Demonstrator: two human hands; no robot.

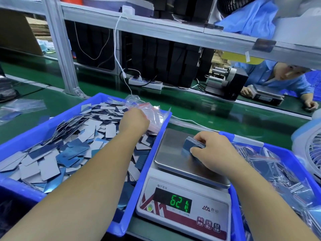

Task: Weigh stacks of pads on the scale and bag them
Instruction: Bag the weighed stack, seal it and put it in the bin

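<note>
Green conveyor bench (199,108) under metal shelving, blue bin (52,124) heaped with loose pads, digital scale (184,193) labelled 电子天平 reading 621, right hand (211,150) gripping pad stack (192,147) on its steel pan, left hand (133,121) grasping zip bags (152,117).

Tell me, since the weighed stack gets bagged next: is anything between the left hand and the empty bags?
Nothing visible. The left hand is already on the pile of clear bags in the far right corner of the left bin. The right hand grips the pad stack on the scale.
</note>
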